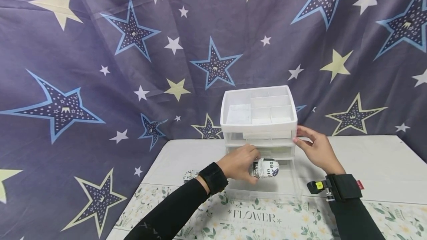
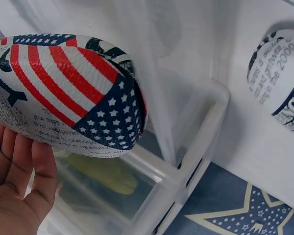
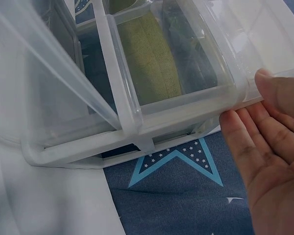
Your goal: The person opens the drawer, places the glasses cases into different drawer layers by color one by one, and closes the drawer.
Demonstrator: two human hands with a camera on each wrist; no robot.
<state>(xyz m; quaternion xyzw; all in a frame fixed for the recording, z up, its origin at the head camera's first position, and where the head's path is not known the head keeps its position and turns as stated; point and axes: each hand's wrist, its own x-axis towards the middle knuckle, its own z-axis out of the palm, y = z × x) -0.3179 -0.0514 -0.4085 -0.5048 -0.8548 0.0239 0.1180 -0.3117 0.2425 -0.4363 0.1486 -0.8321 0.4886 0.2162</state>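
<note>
A glasses case [image 1: 265,168] printed with newsprint and flags is gripped in my left hand [image 1: 238,162], above the pulled-out bottom drawer [image 1: 277,195] of a white drawer unit [image 1: 260,126]. The left wrist view shows the glasses case [image 2: 68,93] held at one end, tilted over the clear plastic. My right hand [image 1: 317,149] touches the unit's right side near the upper drawers; in the right wrist view its thumb [image 3: 279,93] lies by the front edge, with fairly straight fingers [image 3: 250,152] along the side. A second printed case [image 1: 191,175] lies left of the unit, partly behind my left arm.
The unit's top tray [image 1: 271,112] has several compartments. Something green [image 3: 146,58] shows through a shut drawer. A floral cloth [image 1: 253,216] lettered "FLOWER" covers the table's front, and a star-patterned curtain [image 1: 180,58] hangs behind.
</note>
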